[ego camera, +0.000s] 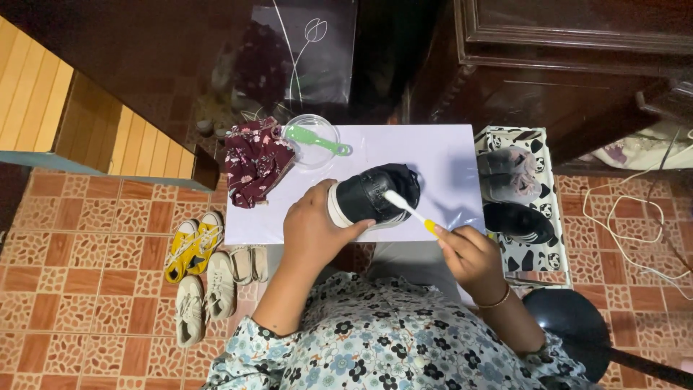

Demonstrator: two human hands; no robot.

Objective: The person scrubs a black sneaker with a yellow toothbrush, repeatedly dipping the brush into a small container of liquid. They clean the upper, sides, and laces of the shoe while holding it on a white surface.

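Note:
A black shoe with a white sole [375, 193] lies on a small white table [426, 155]. My left hand [316, 230] grips the shoe at its heel end, palm over the sole. My right hand [469, 249] holds a toothbrush with a white and yellow handle [410, 209], and its bristle end rests against the side of the shoe.
A clear bowl [312, 140] with a green brush [317, 139] and a dark red floral cloth [254, 160] sit at the table's back left. A black-and-white patterned rack [530, 253] with shoes stands right. Yellow and beige shoes [196, 271] lie on the tiled floor left. White cable [635, 217] far right.

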